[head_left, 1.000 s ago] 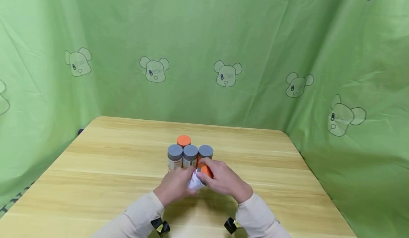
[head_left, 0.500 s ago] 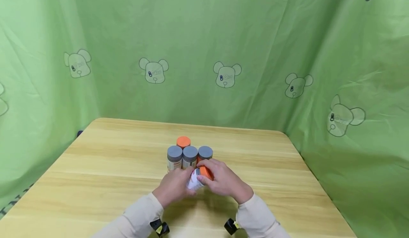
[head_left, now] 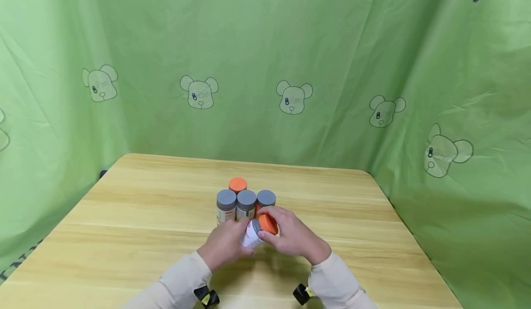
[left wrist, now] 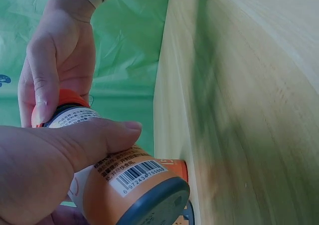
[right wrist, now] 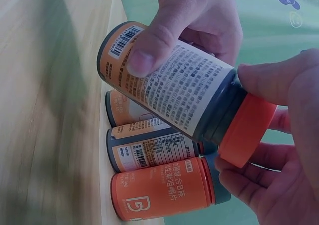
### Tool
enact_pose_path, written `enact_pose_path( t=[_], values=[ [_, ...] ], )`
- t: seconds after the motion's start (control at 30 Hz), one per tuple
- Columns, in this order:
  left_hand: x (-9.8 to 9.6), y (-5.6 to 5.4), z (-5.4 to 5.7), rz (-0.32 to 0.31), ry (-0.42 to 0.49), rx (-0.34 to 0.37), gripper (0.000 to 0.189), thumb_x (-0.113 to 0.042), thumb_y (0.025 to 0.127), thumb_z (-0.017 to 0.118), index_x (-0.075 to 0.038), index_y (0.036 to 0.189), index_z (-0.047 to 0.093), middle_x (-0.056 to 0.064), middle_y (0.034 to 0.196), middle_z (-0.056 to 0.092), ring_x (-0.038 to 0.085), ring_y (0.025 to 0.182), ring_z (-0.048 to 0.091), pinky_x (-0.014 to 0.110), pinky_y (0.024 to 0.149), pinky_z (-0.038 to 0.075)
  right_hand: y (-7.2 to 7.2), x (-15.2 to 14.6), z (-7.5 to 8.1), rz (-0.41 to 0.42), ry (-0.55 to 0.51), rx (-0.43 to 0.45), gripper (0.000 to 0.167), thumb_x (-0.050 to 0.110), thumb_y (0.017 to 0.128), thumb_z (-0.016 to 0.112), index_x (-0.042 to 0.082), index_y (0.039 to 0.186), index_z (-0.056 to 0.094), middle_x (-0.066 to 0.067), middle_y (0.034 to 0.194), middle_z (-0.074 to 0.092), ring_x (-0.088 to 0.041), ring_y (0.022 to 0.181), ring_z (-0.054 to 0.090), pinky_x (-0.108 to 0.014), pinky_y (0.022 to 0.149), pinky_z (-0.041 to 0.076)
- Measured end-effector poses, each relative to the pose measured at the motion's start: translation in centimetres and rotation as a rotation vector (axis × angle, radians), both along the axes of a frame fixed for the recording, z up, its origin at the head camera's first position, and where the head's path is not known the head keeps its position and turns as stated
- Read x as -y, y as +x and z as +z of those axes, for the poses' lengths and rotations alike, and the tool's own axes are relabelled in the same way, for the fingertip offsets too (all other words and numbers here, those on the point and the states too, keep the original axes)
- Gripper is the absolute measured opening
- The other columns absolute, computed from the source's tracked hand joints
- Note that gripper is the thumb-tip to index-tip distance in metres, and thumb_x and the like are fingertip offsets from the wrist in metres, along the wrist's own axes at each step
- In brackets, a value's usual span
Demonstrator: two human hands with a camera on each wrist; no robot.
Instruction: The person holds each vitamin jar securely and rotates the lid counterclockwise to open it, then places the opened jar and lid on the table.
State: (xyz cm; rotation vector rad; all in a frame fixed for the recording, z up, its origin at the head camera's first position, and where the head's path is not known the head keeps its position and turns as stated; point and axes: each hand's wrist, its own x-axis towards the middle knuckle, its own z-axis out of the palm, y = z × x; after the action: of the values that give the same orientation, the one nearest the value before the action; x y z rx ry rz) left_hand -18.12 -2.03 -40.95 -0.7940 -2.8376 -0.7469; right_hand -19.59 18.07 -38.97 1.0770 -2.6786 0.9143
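Tilted above the table, a pill bottle point(right wrist: 174, 88) with an orange and white label shows its barcode and dark base. My left hand point(head_left: 225, 243) grips its body, thumb point(right wrist: 144, 58) laid across the label. At the bottle's mouth is an orange cap point(right wrist: 247, 131), which my right hand point(head_left: 292, 235) pinches between thumb and fingers. A dark grey neck shows between cap and label; whether the cap is fully apart from it I cannot tell. Just behind the hands stand bottles with grey lids point(head_left: 246, 199) and one with an orange lid point(head_left: 238, 184).
An orange bottle point(right wrist: 159, 190) is among the standing group, close beside the held one. Pale wood covers the table top point(head_left: 145, 207). A green curtain point(head_left: 249, 129) with bear drawings hangs behind the table and along its sides.
The orange cap and right hand have shifted slightly to the right, with more grey neck showing. The left hand keeps its grip; the standing bottles have stayed in place.
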Motion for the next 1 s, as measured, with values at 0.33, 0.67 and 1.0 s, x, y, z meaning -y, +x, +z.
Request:
enact_pose_path(
  t=[0.33,0.67,1.0],
  values=[
    [0.2,-0.1,0.0,0.004,-0.002,0.018,0.050,-0.026,0.067,0.087,-0.006,0.103,0.059,0.001,0.077,0.059,0.010,0.061,0.053,0.026,0.054,0.045,-0.1,-0.1,0.0,-0.004,-0.004,0.012,0.035,0.026,0.090,0.070,0.011,0.119,0.057,0.003,0.106,0.060,-0.012,0.089,0.057,-0.028,0.075,0.051],
    [0.4,-0.2,-0.2,0.019,-0.009,-0.008,0.054,-0.027,0.066,0.088,-0.005,0.104,0.058,0.003,0.078,0.061,0.015,0.063,0.056,0.029,0.055,0.046,-0.2,-0.5,0.1,-0.014,-0.020,0.011,0.039,0.027,0.090,0.071,0.007,0.121,0.057,0.002,0.108,0.060,-0.012,0.092,0.058,-0.028,0.076,0.052],
    [1.0,-0.4,-0.5,0.044,0.047,-0.022,0.060,-0.025,0.066,0.088,-0.006,0.113,0.056,0.007,0.085,0.063,0.020,0.069,0.061,0.034,0.061,0.050,-0.7,-1.2,-0.6,-0.043,-0.054,0.019,0.045,0.028,0.091,0.070,0.002,0.124,0.055,-0.005,0.114,0.060,-0.015,0.096,0.059,-0.030,0.079,0.053]
  ],
)
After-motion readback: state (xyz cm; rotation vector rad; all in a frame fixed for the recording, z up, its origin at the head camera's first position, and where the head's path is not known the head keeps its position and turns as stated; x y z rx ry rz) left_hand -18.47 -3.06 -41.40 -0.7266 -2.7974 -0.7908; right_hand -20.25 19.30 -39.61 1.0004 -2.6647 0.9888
